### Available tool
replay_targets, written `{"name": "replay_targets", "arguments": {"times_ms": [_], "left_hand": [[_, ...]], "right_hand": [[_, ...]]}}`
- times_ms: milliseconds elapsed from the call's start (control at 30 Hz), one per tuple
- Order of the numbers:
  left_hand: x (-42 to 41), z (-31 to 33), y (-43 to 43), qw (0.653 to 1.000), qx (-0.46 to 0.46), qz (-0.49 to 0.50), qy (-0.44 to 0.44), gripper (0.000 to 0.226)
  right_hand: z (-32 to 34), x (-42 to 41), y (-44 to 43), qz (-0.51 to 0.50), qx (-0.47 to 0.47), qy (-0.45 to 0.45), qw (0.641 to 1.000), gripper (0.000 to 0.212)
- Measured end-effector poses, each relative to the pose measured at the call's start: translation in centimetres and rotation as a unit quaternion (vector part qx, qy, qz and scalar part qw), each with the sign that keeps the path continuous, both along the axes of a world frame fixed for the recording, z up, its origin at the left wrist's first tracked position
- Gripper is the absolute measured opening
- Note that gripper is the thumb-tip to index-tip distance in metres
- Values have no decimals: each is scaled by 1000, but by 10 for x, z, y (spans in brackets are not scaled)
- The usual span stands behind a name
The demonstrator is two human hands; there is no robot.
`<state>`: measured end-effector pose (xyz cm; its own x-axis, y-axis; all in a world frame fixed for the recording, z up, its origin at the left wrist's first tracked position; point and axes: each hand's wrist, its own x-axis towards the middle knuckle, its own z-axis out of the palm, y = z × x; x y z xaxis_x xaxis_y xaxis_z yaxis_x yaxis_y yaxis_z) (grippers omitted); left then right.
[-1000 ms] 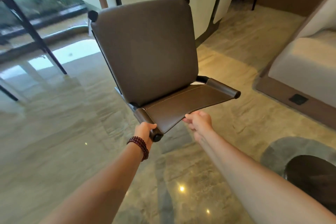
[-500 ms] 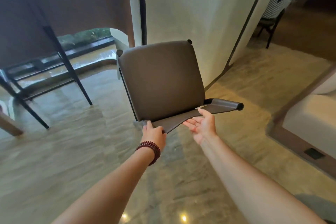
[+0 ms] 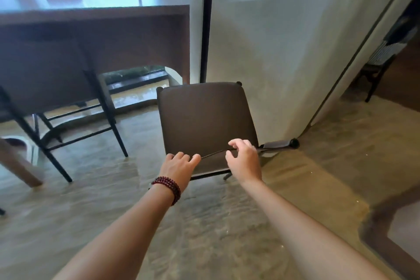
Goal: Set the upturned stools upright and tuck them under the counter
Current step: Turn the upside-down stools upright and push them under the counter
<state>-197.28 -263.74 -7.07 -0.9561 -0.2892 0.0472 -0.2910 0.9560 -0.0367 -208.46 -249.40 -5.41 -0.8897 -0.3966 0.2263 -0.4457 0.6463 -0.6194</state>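
Both hands reach out ahead, arms stretched long from the bottom of the frame toward the middle. Left hand sits palm down, fingers curled loosely and only a little spread, its fingertips resting on the near left end of the thin backrest edge of the stool; whether it truly grips that edge, I cannot tell. A dark red bead bracelet wraps that wrist. Right hand comes in just beside it, arched over the same edge, thumb and fingers half open like a loose claw, touching the strap or hovering right on it, not clamped.

The stool stands in the centre of the frame, brown padded seat facing up toward the camera, its padded bar end poking out to the right, one dark leg tip showing under the hands on the shiny stone floor. It is just right of the wooden counter, which fills the upper left. Another stool with black legs is already partly under that counter, left of centre. A pale wall rises behind, upper right.
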Motion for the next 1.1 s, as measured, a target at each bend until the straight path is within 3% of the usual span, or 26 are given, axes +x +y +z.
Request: {"name": "replay_targets", "arguments": {"times_ms": [67, 133, 167, 333, 533, 733, 933, 1100], "left_hand": [[-13, 5, -15, 1000, 7, 12, -1, 56], [-25, 11, -29, 1000, 9, 23, 1, 58], [-31, 15, -36, 1000, 6, 24, 3, 59], [-59, 27, -70, 999, -1, 30, 16, 59], [-106, 40, -121, 998, 10, 50, 35, 36], [-164, 56, -181, 997, 29, 63, 35, 34], [-208, 63, -226, 996, 33, 83, 17, 34], [-226, 64, -245, 995, 26, 91, 12, 35]], "right_hand": [[1, -30, -8, 97, 122, 98, 983, 39], [1, -56, -19, 146, 245, 74, 956, 43], [0, -66, -27, 153, 262, 59, 951, 40], [4, -103, -67, 136, 258, 93, 952, 34], [12, -152, -121, 135, 260, 128, 948, 34], [29, -201, -176, 135, 260, 143, 945, 28], [38, -243, -214, 180, 277, 132, 934, 47], [40, -261, -238, 192, 282, 115, 933, 50]]}}
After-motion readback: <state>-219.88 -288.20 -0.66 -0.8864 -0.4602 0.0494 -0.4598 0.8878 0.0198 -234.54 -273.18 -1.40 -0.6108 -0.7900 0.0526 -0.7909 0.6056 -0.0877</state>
